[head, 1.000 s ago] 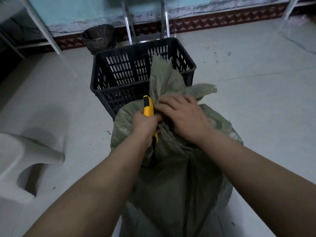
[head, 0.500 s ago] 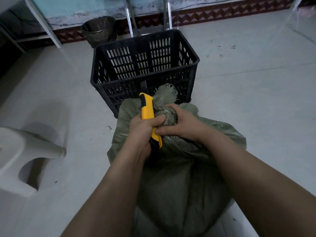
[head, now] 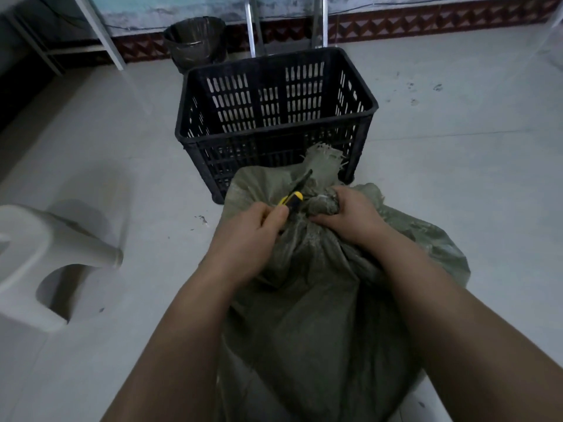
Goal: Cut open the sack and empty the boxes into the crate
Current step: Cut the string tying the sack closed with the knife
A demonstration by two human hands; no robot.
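A bulging grey-green woven sack [head: 320,300] stands on the floor right in front of me, its neck bunched and tied. My right hand [head: 350,217] is closed around that neck. My left hand [head: 246,239] grips a yellow utility knife [head: 294,197], and its dark blade tip lies against the neck just below the frayed top of the sack. A black slotted plastic crate [head: 274,117] stands directly behind the sack, with nothing visible inside. No boxes show; the sack hides whatever it holds.
A white plastic stool [head: 39,254] stands at my left. A dark bucket [head: 195,41] sits by the far wall, beside metal frame legs [head: 254,25]. Pale tiled floor [head: 457,147] stretches to the right.
The knife has tipped from upright to pointing forward into the sack's neck. The sack's loose top has been squeezed down into my right hand's grip.
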